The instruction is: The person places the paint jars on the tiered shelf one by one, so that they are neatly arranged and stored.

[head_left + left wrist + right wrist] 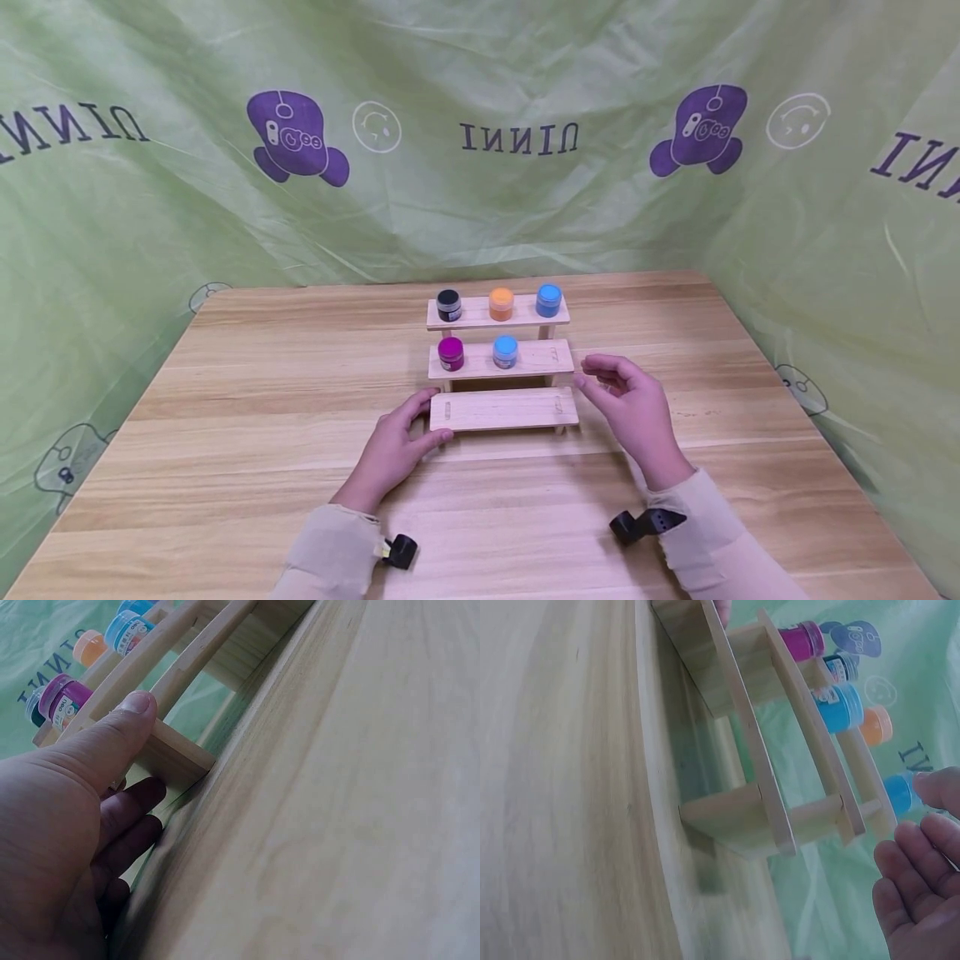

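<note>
A three-step wooden display rack (502,410) stands on the table. My left hand (393,450) holds the left end of its lowest step, thumb (133,712) on the front edge and the other fingers around the end. Off the rack's right side, my right hand (633,412) hovers with loosely bent fingers and nothing in them. On the top step sit a black jar (449,306), an orange jar (501,305) and a blue jar (549,301). The middle step bears a magenta jar (451,354) and a light blue jar (506,352). No jar stands on the lowest step.
The wood-grain table (262,400) extends around the rack on all sides. Behind it and along both sides hangs a green printed cloth (480,208). A small black camera (401,552) sits at the left wrist, another camera (624,527) at the right.
</note>
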The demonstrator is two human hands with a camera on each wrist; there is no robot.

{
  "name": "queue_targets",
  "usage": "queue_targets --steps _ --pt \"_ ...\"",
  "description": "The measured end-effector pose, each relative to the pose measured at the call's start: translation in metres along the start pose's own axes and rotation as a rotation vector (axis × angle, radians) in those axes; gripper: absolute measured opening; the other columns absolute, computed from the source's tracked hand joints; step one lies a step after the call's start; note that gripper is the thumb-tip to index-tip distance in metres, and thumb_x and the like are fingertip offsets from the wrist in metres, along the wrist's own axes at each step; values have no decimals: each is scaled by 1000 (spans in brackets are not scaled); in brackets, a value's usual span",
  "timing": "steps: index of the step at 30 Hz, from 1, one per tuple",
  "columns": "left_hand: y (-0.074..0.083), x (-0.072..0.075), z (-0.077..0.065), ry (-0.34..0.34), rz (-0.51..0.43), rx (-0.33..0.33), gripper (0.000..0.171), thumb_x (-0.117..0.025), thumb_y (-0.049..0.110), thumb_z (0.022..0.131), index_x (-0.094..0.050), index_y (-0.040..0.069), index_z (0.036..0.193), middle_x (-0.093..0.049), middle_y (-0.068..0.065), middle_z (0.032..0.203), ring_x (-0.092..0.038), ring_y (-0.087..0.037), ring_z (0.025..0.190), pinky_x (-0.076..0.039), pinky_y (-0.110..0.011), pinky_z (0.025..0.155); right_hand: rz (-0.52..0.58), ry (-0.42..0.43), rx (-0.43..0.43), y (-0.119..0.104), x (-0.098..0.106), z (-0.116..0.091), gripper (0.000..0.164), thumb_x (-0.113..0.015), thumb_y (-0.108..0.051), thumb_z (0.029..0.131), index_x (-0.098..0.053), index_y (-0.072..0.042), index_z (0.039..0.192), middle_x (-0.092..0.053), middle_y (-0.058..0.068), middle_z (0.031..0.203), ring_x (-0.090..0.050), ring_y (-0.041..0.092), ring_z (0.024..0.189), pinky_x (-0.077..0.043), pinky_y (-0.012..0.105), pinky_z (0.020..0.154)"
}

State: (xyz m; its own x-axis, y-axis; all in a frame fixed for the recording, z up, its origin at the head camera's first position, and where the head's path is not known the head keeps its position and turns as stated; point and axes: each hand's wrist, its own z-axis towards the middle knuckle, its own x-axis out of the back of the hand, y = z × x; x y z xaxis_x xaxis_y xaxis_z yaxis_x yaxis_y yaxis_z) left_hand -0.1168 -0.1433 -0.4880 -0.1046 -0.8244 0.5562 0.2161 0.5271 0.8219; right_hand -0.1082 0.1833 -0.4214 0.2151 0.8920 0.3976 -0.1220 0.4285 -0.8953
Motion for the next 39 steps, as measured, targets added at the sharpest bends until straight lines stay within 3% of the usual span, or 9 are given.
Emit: queue_targets --steps 8,11,17,22,25,29,34,39 --pt "0 0 0 3 2 -3 65 -83 26 83 -56 16 141 -68 -5 128 -54 -26 132 -34 -49 115 41 39 -15 11 10 -2 34 -78 -16 90 -69 -1 118 -70 13 118 -66 6 102 -54 19 90" --pt "0 0 0 3 4 1 65 -83 27 84 -56 16 142 -68 -5 128 -54 -27 132 -33 -49 116 84 41 -43 13 13 -4 35 -78 -15 90 -68 0 120 -68 18 120 -65 1 97 -56 20 84" --pt "0 0 0 2 7 0 65 -83 29 84 -56 16 142 -68 -5 128 -54 -26 132 -33 -49 116 150 34 -90 17 19 -8 38 -76 -14 91 -65 2 123 -66 22 121 -69 5 92 -60 29 79" --pt "0 0 0 2 7 0 66 -83 29 84 -56 15 142 -68 -5 128 -54 -26 132 -33 -49 116 140 41 -113 23 24 -8 40 -76 -18 91 -64 2 124 -66 24 122 -73 14 91 -60 28 79" --pt "0 0 0 1 5 3 66 -82 29 84 -55 14 143 -68 -5 128 -54 -26 132 -33 -49 116 136 54 -131 26 26 -8 42 -78 -18 90 -64 2 124 -66 23 122 -73 13 92 -59 24 78" --pt "1 0 0 -2 7 5 66 -82 29 84 -55 15 143 -68 -5 129 -54 -26 132 -33 -49 116 28 92 -143 28 29 -10 42 -80 -25 89 -68 -2 121 -69 15 121 -66 2 100 -54 16 84" --pt "1 0 0 -6 4 2 66 -82 28 84 -55 16 143 -68 -5 129 -54 -26 131 -34 -49 115 -58 134 -172 31 31 -15 46 -81 -37 86 -71 -8 120 -70 6 120 -59 11 111 -47 20 93" --pt "0 0 1 -4 6 -3 65 -82 28 84 -55 16 142 -68 -5 128 -55 -26 131 -34 -49 115 -91 155 -163 38 33 -17 45 -82 -35 86 -71 -8 120 -71 6 120 -59 16 113 -47 20 93"
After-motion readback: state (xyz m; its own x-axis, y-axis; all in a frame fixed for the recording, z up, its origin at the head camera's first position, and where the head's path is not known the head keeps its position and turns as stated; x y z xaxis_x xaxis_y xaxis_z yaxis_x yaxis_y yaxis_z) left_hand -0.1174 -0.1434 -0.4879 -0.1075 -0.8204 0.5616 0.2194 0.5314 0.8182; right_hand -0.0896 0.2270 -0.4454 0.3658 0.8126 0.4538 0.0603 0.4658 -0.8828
